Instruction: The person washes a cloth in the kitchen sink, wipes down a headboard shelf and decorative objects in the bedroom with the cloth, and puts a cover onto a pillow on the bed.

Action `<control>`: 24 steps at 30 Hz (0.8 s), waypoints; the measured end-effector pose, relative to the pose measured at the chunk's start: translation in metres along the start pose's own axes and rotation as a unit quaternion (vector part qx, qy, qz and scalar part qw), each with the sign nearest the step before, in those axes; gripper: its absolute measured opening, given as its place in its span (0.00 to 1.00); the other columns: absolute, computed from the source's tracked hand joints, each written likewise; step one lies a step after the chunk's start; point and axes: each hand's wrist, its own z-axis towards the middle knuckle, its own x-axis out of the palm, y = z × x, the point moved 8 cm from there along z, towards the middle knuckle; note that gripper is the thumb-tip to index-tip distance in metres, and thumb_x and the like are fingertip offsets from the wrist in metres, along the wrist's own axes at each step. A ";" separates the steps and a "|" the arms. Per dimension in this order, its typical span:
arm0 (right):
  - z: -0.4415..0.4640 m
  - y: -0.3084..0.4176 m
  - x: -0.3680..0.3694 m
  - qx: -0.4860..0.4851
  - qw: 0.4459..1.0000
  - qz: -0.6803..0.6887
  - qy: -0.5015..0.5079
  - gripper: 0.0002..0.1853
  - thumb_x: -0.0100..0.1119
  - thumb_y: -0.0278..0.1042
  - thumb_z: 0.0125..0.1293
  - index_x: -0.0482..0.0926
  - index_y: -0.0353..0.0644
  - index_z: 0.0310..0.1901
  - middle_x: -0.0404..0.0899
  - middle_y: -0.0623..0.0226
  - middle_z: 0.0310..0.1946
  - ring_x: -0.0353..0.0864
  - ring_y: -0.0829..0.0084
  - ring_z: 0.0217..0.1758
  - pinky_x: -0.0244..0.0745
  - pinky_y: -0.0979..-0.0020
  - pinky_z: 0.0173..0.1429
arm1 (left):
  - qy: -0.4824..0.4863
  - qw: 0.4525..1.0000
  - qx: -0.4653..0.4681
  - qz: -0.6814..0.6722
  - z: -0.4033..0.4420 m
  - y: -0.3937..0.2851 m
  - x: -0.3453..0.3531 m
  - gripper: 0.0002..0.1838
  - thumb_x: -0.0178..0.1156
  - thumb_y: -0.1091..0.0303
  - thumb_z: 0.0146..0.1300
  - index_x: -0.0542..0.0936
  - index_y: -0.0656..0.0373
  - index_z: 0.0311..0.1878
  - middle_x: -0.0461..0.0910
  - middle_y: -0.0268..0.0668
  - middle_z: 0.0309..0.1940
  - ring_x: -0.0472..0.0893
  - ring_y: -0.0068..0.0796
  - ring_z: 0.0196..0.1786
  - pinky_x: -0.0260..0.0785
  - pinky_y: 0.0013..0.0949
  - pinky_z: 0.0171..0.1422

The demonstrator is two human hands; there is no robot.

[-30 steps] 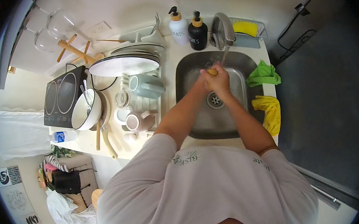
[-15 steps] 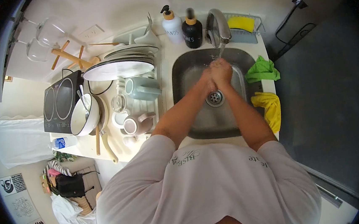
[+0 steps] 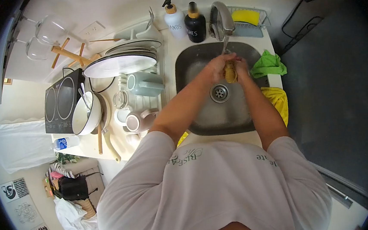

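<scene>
Curving at its corners, the grey metal sink (image 3: 197, 118) lies below the shiny faucet (image 3: 224, 16). Above it, left hand (image 3: 220, 64) and right hand (image 3: 242, 67), fingers curled in, hold a rough-looking, elongated brown item (image 3: 230, 73), long axis running from faucet toward wearer.

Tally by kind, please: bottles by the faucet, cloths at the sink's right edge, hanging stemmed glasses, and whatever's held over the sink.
Bottles: 2 (white bottle, black bottle)
Cloths: 2 (green cloth, yellow cloth)
Stemmed glasses: 2
Held: 1 (yellowish-brown thing)
Total: 7
</scene>
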 end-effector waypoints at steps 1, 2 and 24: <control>0.002 -0.017 0.008 0.063 0.990 0.115 0.058 0.18 0.46 0.45 0.68 0.72 0.44 0.53 0.77 0.62 0.46 0.80 0.61 0.42 0.75 0.59 0.44 | 0.009 0.998 0.010 0.056 0.004 -0.007 0.001 0.20 0.47 0.51 0.69 0.74 0.58 0.48 0.76 0.37 0.45 0.77 0.34 0.46 0.70 0.41 0.51; 0.001 -0.033 0.017 0.127 0.959 0.228 0.114 0.19 0.44 0.46 0.70 0.69 0.45 0.56 0.76 0.64 0.47 0.80 0.62 0.42 0.75 0.60 0.44 | -0.002 0.984 0.037 0.175 0.007 -0.017 -0.004 0.20 0.48 0.51 0.69 0.74 0.58 0.49 0.77 0.37 0.45 0.77 0.33 0.45 0.71 0.40 0.49; -0.050 0.058 0.042 0.047 0.914 0.354 0.193 0.16 0.61 0.40 0.60 0.76 0.36 0.43 0.80 0.62 0.39 0.80 0.63 0.41 0.75 0.61 0.49 | 0.032 0.991 -0.038 -0.123 0.007 0.009 -0.086 0.19 0.43 0.55 0.70 0.71 0.60 0.52 0.78 0.41 0.43 0.77 0.39 0.52 0.65 0.39 0.62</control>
